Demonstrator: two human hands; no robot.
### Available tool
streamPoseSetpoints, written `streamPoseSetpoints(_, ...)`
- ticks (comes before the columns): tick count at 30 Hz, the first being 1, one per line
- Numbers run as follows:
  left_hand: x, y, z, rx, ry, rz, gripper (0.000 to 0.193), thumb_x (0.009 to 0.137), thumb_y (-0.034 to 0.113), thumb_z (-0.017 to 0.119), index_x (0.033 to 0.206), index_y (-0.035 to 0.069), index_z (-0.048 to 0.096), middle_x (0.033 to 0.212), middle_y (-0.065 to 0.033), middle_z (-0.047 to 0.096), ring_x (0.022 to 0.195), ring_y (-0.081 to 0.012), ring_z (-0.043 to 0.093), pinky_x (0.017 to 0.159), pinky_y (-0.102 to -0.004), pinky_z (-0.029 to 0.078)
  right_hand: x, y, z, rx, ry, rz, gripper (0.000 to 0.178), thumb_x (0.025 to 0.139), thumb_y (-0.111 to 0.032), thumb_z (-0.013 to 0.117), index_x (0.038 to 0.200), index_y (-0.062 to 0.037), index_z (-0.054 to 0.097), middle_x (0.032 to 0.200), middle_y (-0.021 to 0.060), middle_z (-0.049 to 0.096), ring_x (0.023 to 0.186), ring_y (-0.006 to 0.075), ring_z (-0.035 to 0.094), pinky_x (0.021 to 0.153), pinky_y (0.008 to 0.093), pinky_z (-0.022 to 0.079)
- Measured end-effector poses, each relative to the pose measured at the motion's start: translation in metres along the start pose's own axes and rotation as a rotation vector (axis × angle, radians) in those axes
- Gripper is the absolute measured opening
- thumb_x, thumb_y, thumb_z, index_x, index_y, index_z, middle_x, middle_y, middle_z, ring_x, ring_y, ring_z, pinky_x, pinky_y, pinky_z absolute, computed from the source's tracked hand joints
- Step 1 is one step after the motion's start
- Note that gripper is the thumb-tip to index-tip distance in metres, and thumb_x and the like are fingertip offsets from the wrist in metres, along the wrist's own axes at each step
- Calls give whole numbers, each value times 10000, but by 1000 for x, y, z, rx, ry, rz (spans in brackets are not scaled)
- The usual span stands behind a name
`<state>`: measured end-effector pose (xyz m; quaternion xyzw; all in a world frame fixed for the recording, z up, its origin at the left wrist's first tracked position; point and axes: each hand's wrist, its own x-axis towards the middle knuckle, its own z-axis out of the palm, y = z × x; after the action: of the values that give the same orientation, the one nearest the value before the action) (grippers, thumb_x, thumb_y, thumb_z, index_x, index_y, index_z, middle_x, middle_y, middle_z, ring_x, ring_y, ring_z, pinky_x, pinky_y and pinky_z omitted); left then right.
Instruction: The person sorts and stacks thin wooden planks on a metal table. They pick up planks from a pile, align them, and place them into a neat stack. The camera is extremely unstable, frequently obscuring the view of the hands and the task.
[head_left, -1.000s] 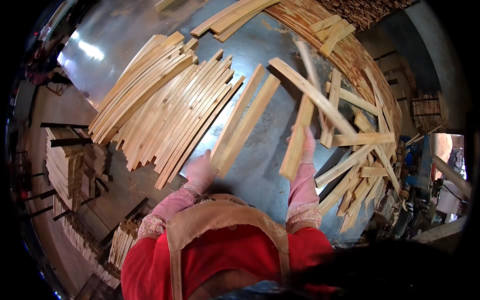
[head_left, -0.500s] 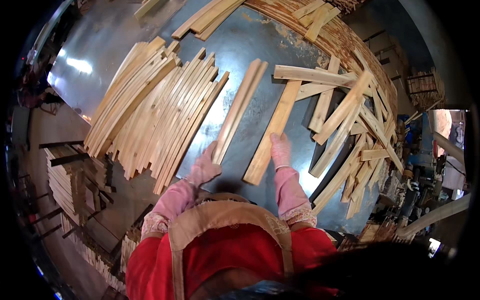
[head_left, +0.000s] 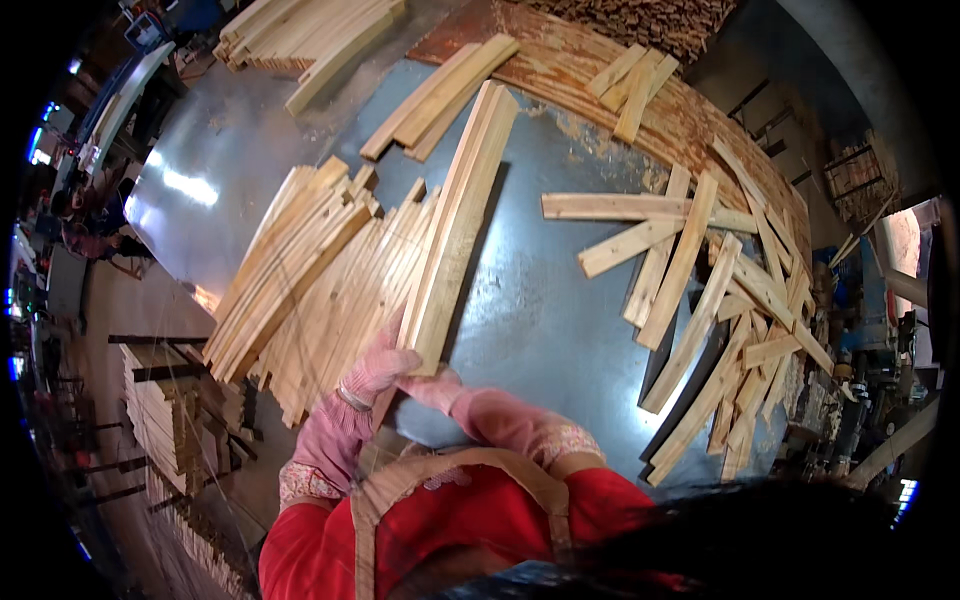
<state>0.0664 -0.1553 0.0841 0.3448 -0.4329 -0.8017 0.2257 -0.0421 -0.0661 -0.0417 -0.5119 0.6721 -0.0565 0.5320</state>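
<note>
Several long pale wooden strips [head_left: 455, 230] are held together and tilted up off the metal table, their far ends pointing away. My left hand [head_left: 380, 365], in a pink glove, is closed on their near left side, thumb across the front. At the near end my right hand [head_left: 436, 388], gloved too, presses against the strips from below; its fingertips are partly hidden by the wood. Just left of the bundle lies a row of strips [head_left: 335, 290] side by side, its right part covered by the held wood.
A jumbled pile of wooden strips [head_left: 690, 270] lies on the right of the metal table [head_left: 540, 330]. Three strips [head_left: 440, 95] rest at the far side, with short pieces [head_left: 634, 88] on a worn wooden board. Stacked wood [head_left: 160, 410] stands below left; machinery [head_left: 860, 370] is at right.
The single strip under my right hand has joined the pair by my left. Both hands are now together at the near end, and the bundle is raised over the row.
</note>
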Motion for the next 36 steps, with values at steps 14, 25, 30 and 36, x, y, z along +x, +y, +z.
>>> streamPoseSetpoints(14,401,163,-77,1686,433,96,969,796,181,826,1661,174,390,1650,-201,437,1500,-403,480,1232,-467,454,9,188,-105,299,580,-58,650,1042,-407,706,1591,-105,532,1191,197,762,1114,391,722,994,457,559)
streamPoseSetpoints(25,475,28,56,1676,-57,561,694,919,401,759,1519,97,587,1535,-200,594,1465,-348,527,1249,-493,376,-77,297,-308,-6,1232,714,873,911,-359,806,1610,-2,423,1283,281,715,1221,463,672,1082,558,506)
streamPoseSetpoints(30,444,-64,183,1823,-375,357,833,877,425,771,1608,198,442,1516,-159,549,1399,-375,563,1140,-477,482,-7,231,-343,378,1206,764,858,963,-329,747,1662,-16,362,1207,293,749,1144,462,722,1021,523,553)
streamPoseSetpoints(36,395,-101,193,1113,-547,-52,840,955,432,721,1661,131,378,1484,-212,614,1348,-404,611,1138,-441,492,19,264,-347,815,1209,384,677,993,-311,699,1570,-18,497,1291,258,737,1216,448,696,1105,495,502)
